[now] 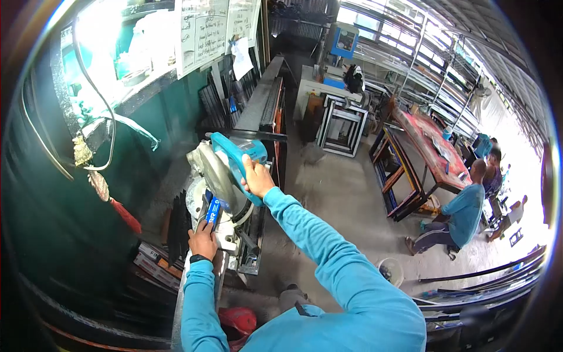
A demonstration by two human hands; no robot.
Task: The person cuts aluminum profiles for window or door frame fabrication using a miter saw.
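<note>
Standing at a mitre saw (226, 176) with teal housing, set on a long bench (261, 100) along the green wall (176, 100). Gripping the saw's teal handle with the right hand (256, 176), fingers clenched round it, arm stretched forward in a light-blue sleeve. Pressing down with the left hand (203, 239) on a narrow workpiece (214, 210) at the saw's base, just below the blade guard, fingers closed over its near end. Wearing a black band (199, 258) at the left wrist.

Printed along the workpiece: a blue label with white letters, too small to read. Cannot make out a brand name on the saw.

Pinned high on the wall: white sheets (202, 32) with handwritten lines, too blurred to read. Stacked low at the left, beside the bench: flat boxes (153, 253) with print too small to read.

Well apart to the right: another person (463, 214) in a light-blue shirt, sitting low beside a red-topped workbench (431, 146). Leaning further back: black frames (343, 126). Standing on the concrete floor near the right elbow: a white bucket (390, 271).
</note>
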